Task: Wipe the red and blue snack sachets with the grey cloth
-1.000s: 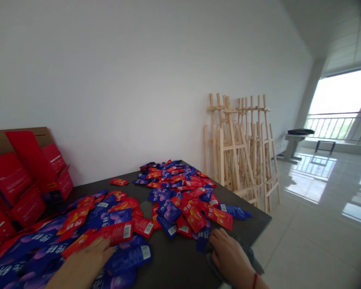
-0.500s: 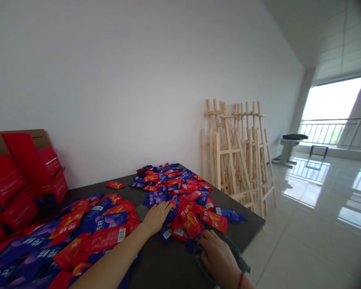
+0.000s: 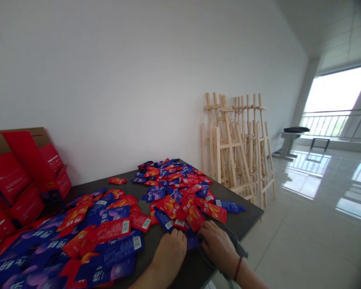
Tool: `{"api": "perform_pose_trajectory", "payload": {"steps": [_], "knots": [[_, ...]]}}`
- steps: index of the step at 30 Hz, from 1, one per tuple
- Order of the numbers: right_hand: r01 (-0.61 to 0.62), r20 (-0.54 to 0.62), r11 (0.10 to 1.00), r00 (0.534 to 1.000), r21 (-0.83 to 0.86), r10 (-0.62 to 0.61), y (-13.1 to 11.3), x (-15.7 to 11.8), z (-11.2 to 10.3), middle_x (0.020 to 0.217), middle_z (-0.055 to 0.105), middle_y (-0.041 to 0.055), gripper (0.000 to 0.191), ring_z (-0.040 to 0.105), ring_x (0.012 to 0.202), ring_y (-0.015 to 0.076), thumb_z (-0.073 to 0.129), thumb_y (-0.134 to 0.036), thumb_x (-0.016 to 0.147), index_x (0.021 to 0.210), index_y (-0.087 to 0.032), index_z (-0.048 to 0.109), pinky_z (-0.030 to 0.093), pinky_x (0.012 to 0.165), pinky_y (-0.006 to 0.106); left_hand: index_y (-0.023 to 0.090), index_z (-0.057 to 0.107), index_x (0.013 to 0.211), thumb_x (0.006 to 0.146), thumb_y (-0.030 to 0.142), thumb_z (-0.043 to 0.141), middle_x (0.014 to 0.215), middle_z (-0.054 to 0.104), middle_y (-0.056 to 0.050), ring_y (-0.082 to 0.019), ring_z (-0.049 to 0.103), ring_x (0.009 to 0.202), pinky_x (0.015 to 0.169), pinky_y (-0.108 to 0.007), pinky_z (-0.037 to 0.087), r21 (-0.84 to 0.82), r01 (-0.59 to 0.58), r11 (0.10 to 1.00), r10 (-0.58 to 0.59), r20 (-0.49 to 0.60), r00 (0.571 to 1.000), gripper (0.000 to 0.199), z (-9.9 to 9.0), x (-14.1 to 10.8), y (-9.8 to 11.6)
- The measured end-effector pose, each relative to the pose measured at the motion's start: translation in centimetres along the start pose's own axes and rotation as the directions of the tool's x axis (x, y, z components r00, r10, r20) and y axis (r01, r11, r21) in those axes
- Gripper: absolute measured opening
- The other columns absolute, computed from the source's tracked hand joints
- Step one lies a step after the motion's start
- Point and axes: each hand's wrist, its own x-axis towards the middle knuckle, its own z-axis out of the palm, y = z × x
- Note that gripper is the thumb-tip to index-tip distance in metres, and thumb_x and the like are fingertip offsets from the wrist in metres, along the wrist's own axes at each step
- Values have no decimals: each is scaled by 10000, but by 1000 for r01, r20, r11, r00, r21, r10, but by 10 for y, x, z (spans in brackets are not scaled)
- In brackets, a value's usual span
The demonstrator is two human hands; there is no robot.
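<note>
Far L: red boxes [image 3: 21,188] stacked, white print too blurry to be read. Next: red + blue packets [image 3: 112,229] spread on dark table [image 3: 149,245], marked w/ Chinese signs + barcodes. L hand [image 3: 172,249]: fingers curled, grip can't be told. Blue packet [image 3: 193,243] seen btwn hands, part hidden. R hand [image 3: 218,243]: bent over grey cloth [image 3: 240,247], hold can't be told.

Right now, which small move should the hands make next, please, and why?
Probably the left hand should reach for the blue packet between both hands: it lies close, while the right hand is at the dark cloth.
</note>
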Motion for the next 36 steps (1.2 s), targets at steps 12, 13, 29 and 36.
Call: {"api": "perform_pose_trajectory", "payload": {"steps": [12, 13, 29, 36], "knots": [[-23, -75, 993, 997, 115, 32, -13, -16, -36, 999, 567, 45, 256, 505, 957, 198, 451, -61, 727, 911, -209, 550, 392, 850, 307, 150, 515, 1251, 718, 273, 621, 1285, 528, -130, -268, 472, 1206, 1014, -380, 349, -528, 370, 765, -365, 118, 923, 557, 32, -68, -49], [23, -60, 990, 998, 138, -15, -24, -14, -33, 1019, 567, 39, 266, 500, 969, 193, 447, -54, 735, 910, -215, 566, 389, 860, 297, 152, 532, 1212, 692, 238, 628, 1220, 563, -116, -255, 507, 1149, 971, -359, 374, -540, 369, 756, -367, 117, 923, 535, 33, -66, -51], [266, 200, 958, 938, 105, -282, -58, -7, 10, 1244, 530, 33, 348, 442, 1091, 218, 584, -262, 778, 1123, -216, 578, 337, 965, 316, 212, 434, 739, 688, 168, 509, 576, 462, 88, -102, 478, 455, 433, -206, 306, -818, 415, 399, -163, 382, 910, 101, 39, -36, -49], [302, 239, 953, 927, -16, -290, -53, -9, 17, 1185, 572, 6, 377, 472, 1048, 223, 523, -142, 797, 1135, -289, 600, 378, 905, 333, 207, 452, 825, 730, 149, 481, 532, 473, 94, -88, 473, 370, 355, -166, 326, -866, 413, 282, -139, 389, 911, 115, 51, -37, -46]]}}
